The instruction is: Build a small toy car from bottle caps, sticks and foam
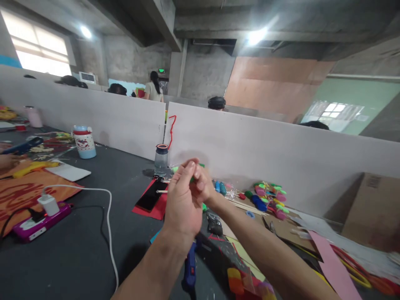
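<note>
My left hand (184,204) and my right hand (203,183) are raised together above the middle of the table, palms facing and fingers curled against each other. A bit of green shows between the fingers; whether it is held or lies behind them I cannot tell. A pale thin stick (161,191) juts out left of my left hand, over a black phone (152,196) on red sheets (159,211). Below my wrists lies a blue glue gun (190,268). Behind my hands are small coloured pieces, partly hidden.
A water bottle (161,160) stands by the white partition (265,146). On the left are a cartoon cup (84,143), a purple power strip (42,221) and a white cable (109,225). Pink and green pieces (270,198), scissors (270,225) and pink paper (334,264) lie right. Another person's hand (11,160) shows far left.
</note>
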Available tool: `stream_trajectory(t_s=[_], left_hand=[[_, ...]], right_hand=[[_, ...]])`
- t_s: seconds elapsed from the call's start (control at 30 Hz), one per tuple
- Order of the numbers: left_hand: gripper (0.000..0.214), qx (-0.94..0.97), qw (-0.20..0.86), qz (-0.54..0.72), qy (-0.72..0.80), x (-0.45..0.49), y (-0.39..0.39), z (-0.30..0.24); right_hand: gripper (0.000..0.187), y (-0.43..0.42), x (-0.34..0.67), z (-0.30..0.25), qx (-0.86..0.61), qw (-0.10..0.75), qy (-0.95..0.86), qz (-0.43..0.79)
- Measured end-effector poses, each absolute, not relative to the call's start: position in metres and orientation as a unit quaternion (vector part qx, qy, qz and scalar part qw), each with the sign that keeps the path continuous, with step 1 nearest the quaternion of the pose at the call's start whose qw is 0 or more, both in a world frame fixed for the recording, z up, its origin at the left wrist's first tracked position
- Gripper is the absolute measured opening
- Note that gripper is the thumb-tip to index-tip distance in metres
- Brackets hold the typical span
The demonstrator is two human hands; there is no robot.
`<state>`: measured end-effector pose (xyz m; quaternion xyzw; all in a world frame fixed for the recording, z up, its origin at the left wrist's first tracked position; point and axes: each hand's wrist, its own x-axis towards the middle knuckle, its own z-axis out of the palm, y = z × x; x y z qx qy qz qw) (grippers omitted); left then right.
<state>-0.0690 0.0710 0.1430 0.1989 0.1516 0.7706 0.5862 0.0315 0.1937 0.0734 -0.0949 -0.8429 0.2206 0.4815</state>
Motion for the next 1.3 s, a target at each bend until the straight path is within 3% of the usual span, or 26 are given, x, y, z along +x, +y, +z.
stream_trajectory(t_s=[0.17, 0.37, 0.5, 0.63, 0.87, 1.3], left_hand=[[0.015, 0.341, 0.504, 0.758, 0.234, -0.080, 0.083, 0.133], [0.020, 0.545, 0.550, 0.562, 0.290, -0.059, 0.074, 0.122], [0.034, 0.606, 0.595, 0.447, 0.281, -0.046, 0.066, 0.117], [0.034, 0.623, 0.613, 0.392, 0.286, -0.039, 0.065, 0.112], [0.021, 0.629, 0.609, 0.363, 0.319, -0.031, 0.065, 0.109], [0.042, 0.565, 0.700, 0.343, 0.271, -0.022, 0.068, 0.103]], right_hand=[[0.020, 0.142, 0.100, 0.098, -0.189, 0.490, -0.851, 0.007], [0.037, 0.059, 0.167, 0.103, -0.224, 0.487, -0.839, -0.094], [0.037, 0.041, 0.183, 0.099, -0.238, 0.494, -0.829, -0.106], [0.034, 0.037, 0.193, 0.092, -0.249, 0.505, -0.820, -0.098], [0.032, 0.037, 0.198, 0.085, -0.266, 0.510, -0.815, -0.068], [0.029, 0.042, 0.203, 0.084, -0.275, 0.531, -0.801, -0.029]])
